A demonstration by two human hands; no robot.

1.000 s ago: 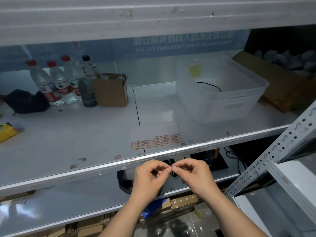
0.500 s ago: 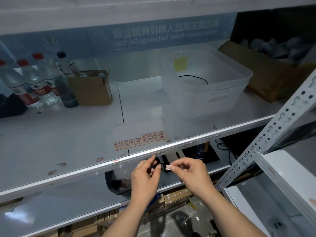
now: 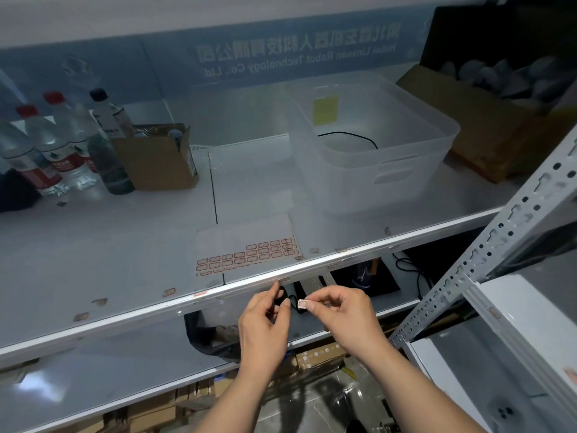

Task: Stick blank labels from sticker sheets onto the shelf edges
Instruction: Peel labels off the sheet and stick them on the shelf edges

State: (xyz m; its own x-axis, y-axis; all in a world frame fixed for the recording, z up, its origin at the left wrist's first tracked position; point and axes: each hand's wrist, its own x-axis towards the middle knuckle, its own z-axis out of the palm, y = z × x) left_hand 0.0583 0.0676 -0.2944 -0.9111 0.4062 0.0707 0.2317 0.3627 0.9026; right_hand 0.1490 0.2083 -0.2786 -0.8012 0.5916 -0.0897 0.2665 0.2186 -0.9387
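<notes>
Below the white metal shelf edge (image 3: 237, 287), our right hand (image 3: 346, 314) pinches a small red-bordered white label (image 3: 302, 304), while our left hand (image 3: 265, 323) is loosely open, holding nothing.

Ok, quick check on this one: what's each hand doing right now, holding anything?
Left hand: open, fingers loosely curled, holding nothing.
Right hand: pinched shut on a small blank label, just below the shelf edge.

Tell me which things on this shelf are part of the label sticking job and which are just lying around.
Part of the job:
- small label pinched in the right hand
- left hand, open beside it
- sticker sheet lying on the shelf
- shelf edge, with labels already on it

Just lying about:
- water bottles
- small cardboard box
- clear plastic bin
</notes>
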